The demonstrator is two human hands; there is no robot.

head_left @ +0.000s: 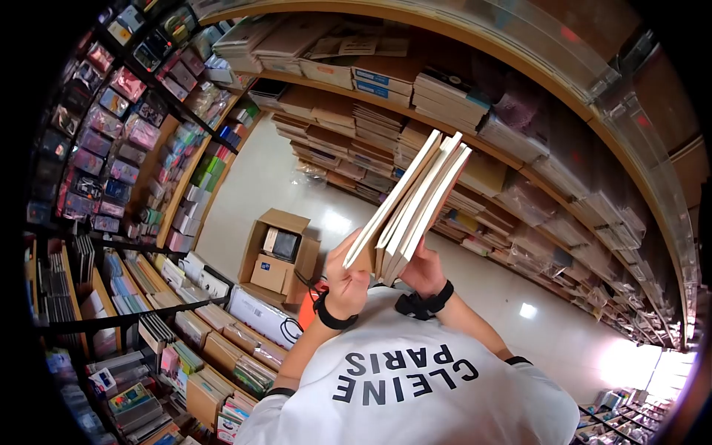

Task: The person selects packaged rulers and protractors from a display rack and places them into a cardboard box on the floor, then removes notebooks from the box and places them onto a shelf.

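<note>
I hold several brown-covered notebooks (415, 208) up in front of my chest, tilted, with their pale page edges toward me. My left hand (346, 280) is closed on the lower left of the bunch, around the outermost notebook. On the other side, my right hand (426, 270) grips the lower right end. The leftmost notebook stands a little apart from the others at the top. Some of the fingers are hidden behind the covers. Black bands circle both wrists.
An open cardboard box (274, 256) stands on the pale floor (245, 178), with a black item and a smaller carton inside. Shelves stacked with paper goods (449, 96) run along the far side and right. Racks of notebooks (215, 348) and packaged goods (104, 141) line the left.
</note>
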